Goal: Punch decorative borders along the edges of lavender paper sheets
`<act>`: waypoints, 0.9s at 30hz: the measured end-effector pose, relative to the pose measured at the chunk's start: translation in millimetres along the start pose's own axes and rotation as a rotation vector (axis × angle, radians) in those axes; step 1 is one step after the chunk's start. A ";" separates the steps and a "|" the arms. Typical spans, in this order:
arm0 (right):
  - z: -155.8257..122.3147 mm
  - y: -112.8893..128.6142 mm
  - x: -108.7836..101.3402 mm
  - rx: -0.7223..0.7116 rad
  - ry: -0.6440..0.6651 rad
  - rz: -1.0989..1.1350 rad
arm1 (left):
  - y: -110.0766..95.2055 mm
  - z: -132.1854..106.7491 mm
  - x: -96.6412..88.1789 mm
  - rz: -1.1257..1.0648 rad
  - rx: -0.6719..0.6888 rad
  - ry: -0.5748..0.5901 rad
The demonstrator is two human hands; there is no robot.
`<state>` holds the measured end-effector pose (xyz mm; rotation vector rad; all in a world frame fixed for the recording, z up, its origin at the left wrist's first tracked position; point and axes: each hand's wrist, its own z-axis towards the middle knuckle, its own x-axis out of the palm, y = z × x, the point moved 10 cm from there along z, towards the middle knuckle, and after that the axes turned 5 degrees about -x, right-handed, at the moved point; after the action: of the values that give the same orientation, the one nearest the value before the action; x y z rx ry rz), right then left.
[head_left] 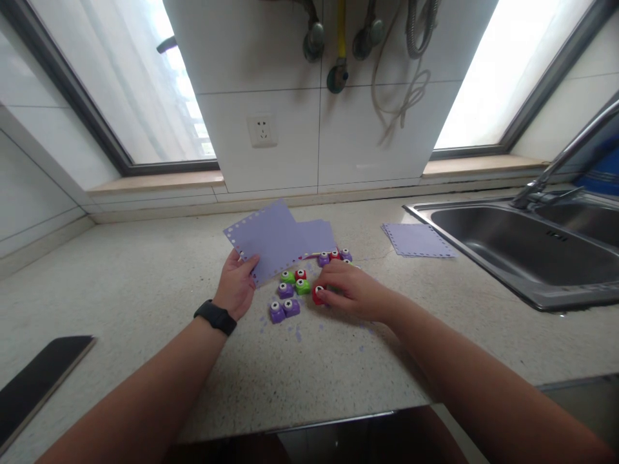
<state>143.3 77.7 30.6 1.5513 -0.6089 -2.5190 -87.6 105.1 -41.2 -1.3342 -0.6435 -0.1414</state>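
My left hand [236,283], with a black watch on its wrist, pinches a sheet of purple paper [271,241] at its lower left corner. The sheet is raised and tilted, with small punched holes along its edges. My right hand [345,290] has its fingers closed around a red craft punch [318,294] at the counter surface. Several small punches stand between the hands, among them a green punch [302,287] and a purple punch [277,312]. Beyond my right hand more punches, including another purple punch [324,259], are partly hidden.
More purple paper [316,236] lies behind the raised sheet. A stack of hole-edged purple sheets [420,240] rests beside the steel sink [478,238]. Tiny purple paper bits [298,334] are scattered on the counter [232,386]. A dark flat slab [43,374] sits at left.
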 end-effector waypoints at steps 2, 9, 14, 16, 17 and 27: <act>-0.2 -0.8 1.2 0.007 0.009 -0.044 | 0.4 0.3 -1.0 -0.002 0.000 -0.003; -0.9 -1.7 7.0 0.042 0.051 -0.150 | 1.8 0.7 -3.8 -0.030 -0.012 -0.020; -0.6 -1.8 13.3 0.064 0.096 -0.174 | 0.4 -0.2 -1.7 -0.042 -0.015 -0.025; -1.0 -3.7 16.4 0.082 0.124 -0.183 | -0.4 -0.7 -1.0 -0.043 -0.013 -0.027; -1.4 -4.8 17.6 0.092 0.137 -0.190 | -0.6 -0.9 -0.7 -0.043 -0.014 -0.027; -4.9 -11.7 11.7 0.154 0.117 -0.230 | 0.3 -0.4 -0.5 -0.031 -0.020 -0.029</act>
<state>143.4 83.4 14.3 1.9100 -0.6561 -2.5692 -87.7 104.6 -41.7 -1.3477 -0.6888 -0.1543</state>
